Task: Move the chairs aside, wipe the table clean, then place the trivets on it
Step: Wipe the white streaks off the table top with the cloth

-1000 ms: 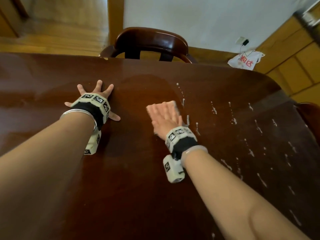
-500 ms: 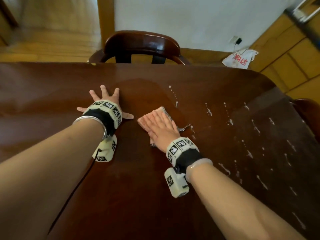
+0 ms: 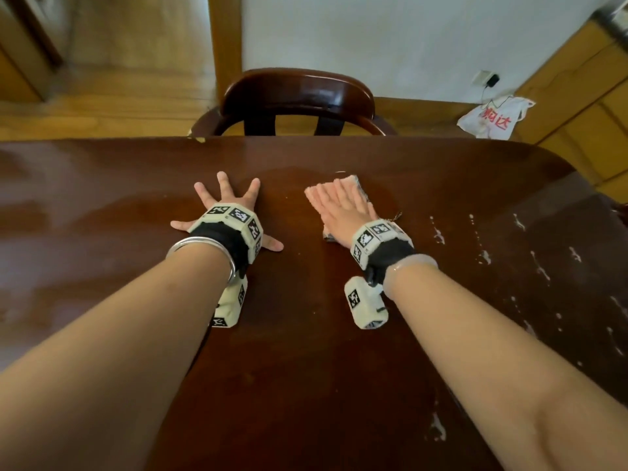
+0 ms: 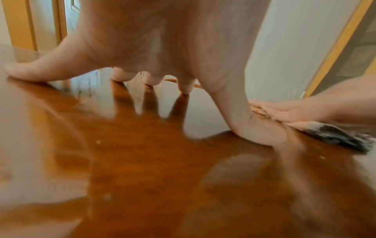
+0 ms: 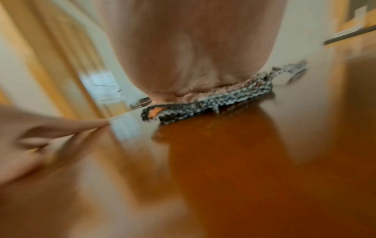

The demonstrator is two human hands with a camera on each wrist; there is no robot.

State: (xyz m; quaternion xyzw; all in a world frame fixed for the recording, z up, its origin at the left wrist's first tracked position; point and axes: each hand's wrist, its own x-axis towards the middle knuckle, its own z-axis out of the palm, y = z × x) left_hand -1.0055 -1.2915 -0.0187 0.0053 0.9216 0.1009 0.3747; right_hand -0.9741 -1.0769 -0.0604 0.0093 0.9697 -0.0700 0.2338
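The dark glossy table (image 3: 306, 368) fills the head view. My right hand (image 3: 336, 202) lies flat, fingers straight and together, pressing a pink cloth (image 3: 355, 185) onto the tabletop near the far edge. In the right wrist view the cloth (image 5: 213, 98) shows a black-and-white woven underside beneath my palm. My left hand (image 3: 226, 195) presses on the bare wood to the left of the cloth, fingers spread wide (image 4: 185, 87). White drips (image 3: 482, 256) streak the table's right part. A dark wooden chair (image 3: 299, 96) stands at the far edge. No trivets are in view.
A white plastic bag with red print (image 3: 492, 119) lies on the floor by the wall at the back right. Wooden cabinets (image 3: 584, 107) run along the right. A wooden post (image 3: 224, 45) rises behind the chair.
My right hand slid the cloth left and nearer, then pushed it away toward the far edge over the middle drips. My left hand stayed planted on the table.
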